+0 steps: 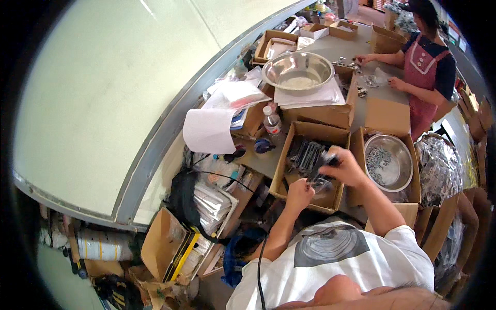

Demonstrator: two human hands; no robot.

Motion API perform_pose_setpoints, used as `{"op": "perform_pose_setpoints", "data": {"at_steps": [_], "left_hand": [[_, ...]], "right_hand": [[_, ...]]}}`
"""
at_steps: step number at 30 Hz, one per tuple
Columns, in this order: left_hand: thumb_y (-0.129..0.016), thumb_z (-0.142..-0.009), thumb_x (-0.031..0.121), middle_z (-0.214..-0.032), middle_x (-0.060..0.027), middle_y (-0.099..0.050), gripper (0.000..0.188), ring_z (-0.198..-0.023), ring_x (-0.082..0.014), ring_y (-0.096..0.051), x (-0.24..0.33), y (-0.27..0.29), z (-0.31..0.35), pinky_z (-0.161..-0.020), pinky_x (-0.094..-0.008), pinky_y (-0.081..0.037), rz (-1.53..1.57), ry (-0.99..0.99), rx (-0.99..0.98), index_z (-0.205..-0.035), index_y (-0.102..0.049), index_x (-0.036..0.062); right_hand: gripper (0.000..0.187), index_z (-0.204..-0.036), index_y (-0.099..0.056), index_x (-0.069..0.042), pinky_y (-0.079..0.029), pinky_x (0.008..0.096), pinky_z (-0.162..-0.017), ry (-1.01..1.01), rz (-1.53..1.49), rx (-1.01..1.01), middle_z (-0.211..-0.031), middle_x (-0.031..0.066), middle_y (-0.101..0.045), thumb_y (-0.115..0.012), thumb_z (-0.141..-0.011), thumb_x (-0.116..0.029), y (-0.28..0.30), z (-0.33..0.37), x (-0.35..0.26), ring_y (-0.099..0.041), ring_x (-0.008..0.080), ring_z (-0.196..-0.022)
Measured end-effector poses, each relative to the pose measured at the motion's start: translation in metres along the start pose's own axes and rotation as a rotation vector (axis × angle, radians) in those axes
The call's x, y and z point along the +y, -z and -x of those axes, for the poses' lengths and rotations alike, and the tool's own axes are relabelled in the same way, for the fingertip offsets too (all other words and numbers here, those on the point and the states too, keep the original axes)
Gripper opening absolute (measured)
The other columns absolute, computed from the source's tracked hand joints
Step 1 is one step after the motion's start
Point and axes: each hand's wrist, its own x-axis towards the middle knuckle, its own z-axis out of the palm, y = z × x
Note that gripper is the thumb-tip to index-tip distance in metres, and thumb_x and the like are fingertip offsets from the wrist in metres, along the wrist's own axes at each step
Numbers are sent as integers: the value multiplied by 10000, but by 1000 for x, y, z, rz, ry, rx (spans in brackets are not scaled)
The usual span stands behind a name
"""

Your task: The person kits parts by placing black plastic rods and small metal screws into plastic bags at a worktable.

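Observation:
Both of my hands are over an open cardboard box in front of me. In it lies a pile of dark metal pieces. My right hand is closed around several of these dark pieces, slightly blurred. Just to the left and nearer, my left hand is closed, its fingers pinching the edge of a clear plastic bag. The bag sits under the right hand, inside the box's near part. To the right, a steel bowl holds many small silvery screws.
Beyond my box, a large steel basin rests on papers atop another carton. A plastic bottle and tape roll stand left of it. A co-worker handles small parts at far right. Silvery plastic bags fill the right side.

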Motion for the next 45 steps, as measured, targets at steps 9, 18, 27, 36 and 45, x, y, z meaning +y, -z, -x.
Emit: {"op": "perform_pose_setpoints", "data": {"at_steps": [9, 18, 27, 36, 45], "left_hand": [[-712, -677, 65, -866, -66, -678, 359, -758, -118, -616, 12, -20, -18, -684, -284, -494, 356, -112, -184, -1024, -644, 3], [-619, -727, -30, -1016, -74, -648, 378, -896, -113, -602, -2, -28, -19, -788, -256, -490, 543, 30, -300, -1105, -627, -26], [-572, -768, -43, -1051, -82, -651, 360, -923, -121, -609, -23, -58, -12, -790, -243, -479, 629, 33, -223, -1125, -620, -26], [-545, -782, -54, -1042, -75, -635, 355, -919, -127, -590, -32, -61, -14, -788, -256, -473, 770, 93, -173, -1126, -625, -18], [-539, -803, -60, -1046, -96, -632, 339, -934, -135, -597, -25, -61, -13, -690, -261, -521, 721, 60, -147, -1129, -620, -12]], "right_hand": [[289, -878, -647, -36, -485, 388, -660, -19, 500, -100, -807, 116, -566, -755, -658, -189, -4, 43, 11, -582, 319, -738], [394, -1055, -613, -20, -486, 396, -787, -636, 394, 234, -951, 164, -632, -702, -763, -269, 91, 67, 50, -616, 322, -874], [253, -949, -622, -35, -504, 411, -805, -742, 1153, -265, -924, 194, -636, -634, -709, -115, 138, 131, 192, -606, 346, -935], [164, -945, -564, -14, -553, 384, -667, -950, -623, 544, -837, 166, -624, -505, -794, -39, 175, 127, 174, -645, 278, -775], [448, -1247, -466, 66, -450, 458, -970, -241, -1521, 513, -1250, 243, -511, -417, -922, -238, 164, 130, 116, -495, 375, -1175]]}}
